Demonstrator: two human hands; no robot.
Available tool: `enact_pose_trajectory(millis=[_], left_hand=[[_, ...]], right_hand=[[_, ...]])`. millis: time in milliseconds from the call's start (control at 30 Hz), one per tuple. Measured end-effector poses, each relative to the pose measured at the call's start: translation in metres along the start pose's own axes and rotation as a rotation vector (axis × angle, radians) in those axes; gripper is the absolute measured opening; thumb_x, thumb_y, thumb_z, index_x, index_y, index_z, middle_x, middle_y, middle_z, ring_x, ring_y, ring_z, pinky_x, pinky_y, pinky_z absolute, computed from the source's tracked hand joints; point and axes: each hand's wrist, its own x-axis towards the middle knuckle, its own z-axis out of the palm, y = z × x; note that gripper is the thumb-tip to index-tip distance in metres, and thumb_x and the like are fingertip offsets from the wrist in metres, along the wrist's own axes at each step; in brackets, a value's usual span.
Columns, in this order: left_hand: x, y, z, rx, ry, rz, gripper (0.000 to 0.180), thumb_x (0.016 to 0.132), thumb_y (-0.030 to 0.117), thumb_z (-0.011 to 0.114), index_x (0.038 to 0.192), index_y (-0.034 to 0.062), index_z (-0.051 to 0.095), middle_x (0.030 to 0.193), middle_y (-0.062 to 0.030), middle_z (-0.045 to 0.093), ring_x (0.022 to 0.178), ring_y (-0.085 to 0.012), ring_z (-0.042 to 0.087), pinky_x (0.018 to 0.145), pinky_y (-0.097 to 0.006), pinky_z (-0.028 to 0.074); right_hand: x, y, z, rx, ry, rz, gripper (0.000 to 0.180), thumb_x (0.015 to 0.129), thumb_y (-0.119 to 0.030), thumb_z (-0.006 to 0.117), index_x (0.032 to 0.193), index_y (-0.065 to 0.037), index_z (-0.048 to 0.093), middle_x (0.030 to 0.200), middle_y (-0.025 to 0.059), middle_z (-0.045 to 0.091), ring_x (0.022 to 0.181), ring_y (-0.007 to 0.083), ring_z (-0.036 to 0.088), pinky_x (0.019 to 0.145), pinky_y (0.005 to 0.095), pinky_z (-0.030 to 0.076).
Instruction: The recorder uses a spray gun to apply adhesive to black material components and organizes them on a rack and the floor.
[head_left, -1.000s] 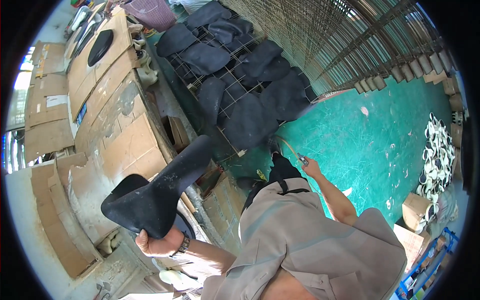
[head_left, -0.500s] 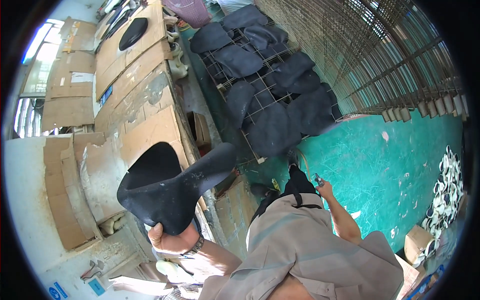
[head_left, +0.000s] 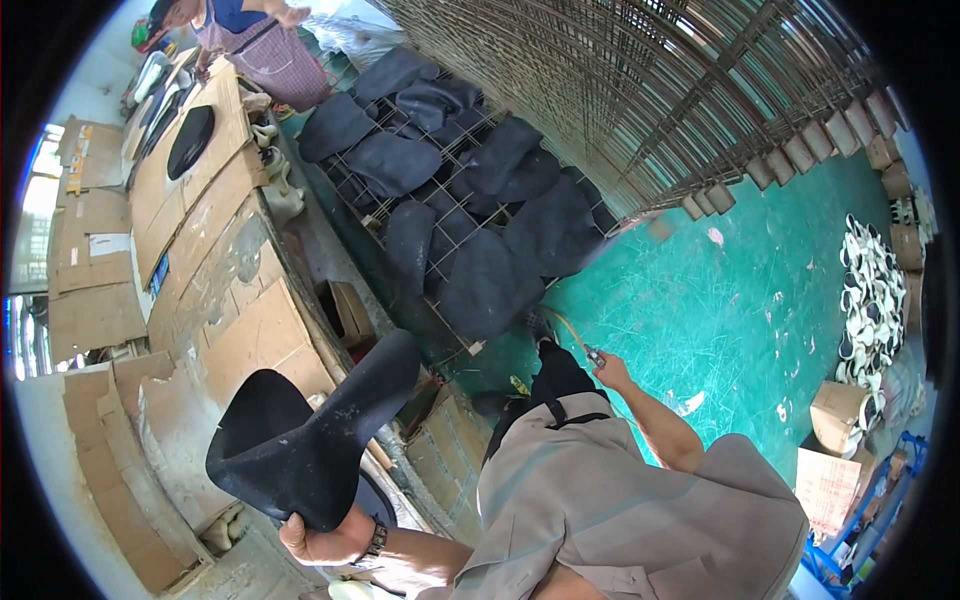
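Black saddle-shaped cover (head_left: 310,445) lifted over the cardboard-topped tabletop (head_left: 240,300), my left hand (head_left: 325,540) clenched around its lower edge. Right hand (head_left: 610,372) pinches a thin tan hose (head_left: 570,330). Many covers already lie on the wire rack (head_left: 460,220); this one isn't there yet.

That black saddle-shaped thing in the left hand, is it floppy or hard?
The black saddle-shaped piece probably is stiff: held by one end in the left hand, its narrow nose sticks up without drooping. It seems light, since one hand lifts it.
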Motion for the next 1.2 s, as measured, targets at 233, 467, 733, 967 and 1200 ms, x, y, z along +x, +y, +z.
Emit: enact_pose_trajectory(millis=[233,467,733,967,1200], left_hand=[[-0.008,-0.016,0.018,0.024,-0.018,0.004,0.049,0.068,0.006,0.063,0.112,-0.0162,0.065,0.114,-0.0263,0.070,0.103,-0.0384,0.070,0.101,-0.050,0.053],[-0.005,-0.100,0.036,0.056,0.018,-0.260,0.061,0.069,0.008,0.058,0.127,-0.0109,0.059,0.125,-0.0252,0.065,0.116,-0.0410,0.063,0.110,-0.054,0.045],[-0.016,-0.273,0.089,-0.115,-0.210,-0.794,0.061,0.071,0.008,0.056,0.130,-0.0041,0.059,0.125,-0.0182,0.065,0.116,-0.0375,0.062,0.108,-0.051,0.045],[-0.013,-0.448,0.058,-0.208,-0.289,-1.147,0.057,0.074,0.005,0.052,0.130,-0.0032,0.059,0.128,-0.0171,0.065,0.120,-0.0373,0.061,0.107,-0.051,0.048],[0.110,-0.596,-0.215,1.758,-0.602,-0.962,0.039,0.087,0.041,0.069,0.107,0.0078,0.069,0.101,-0.0114,0.075,0.102,-0.0287,0.071,0.091,-0.053,0.051]], right_hand=[[-0.004,0.004,0.002,-0.002,0.016,-0.061,0.057,0.076,-0.021,0.073,0.132,-0.015,0.063,0.103,0.0229,0.072,0.099,0.0420,0.069,0.086,0.0499,0.056],[-0.001,0.012,0.002,0.059,0.002,-0.040,0.058,0.077,-0.021,0.072,0.132,-0.007,0.062,0.104,0.0253,0.071,0.099,0.0440,0.068,0.087,0.0502,0.055],[0.006,0.042,-0.019,0.071,0.077,-0.028,0.056,0.080,-0.019,0.069,0.132,-0.003,0.062,0.108,0.0299,0.069,0.101,0.0458,0.067,0.088,0.0504,0.055],[-0.015,0.067,-0.063,0.182,0.196,0.129,0.059,0.081,-0.015,0.066,0.137,0.002,0.057,0.104,0.0305,0.070,0.094,0.0416,0.071,0.083,0.0447,0.056],[-0.015,-0.039,-0.085,0.159,0.087,-0.185,0.062,0.081,-0.014,0.070,0.140,0.002,0.055,0.119,0.0282,0.067,0.108,0.0398,0.068,0.092,0.0420,0.053]])
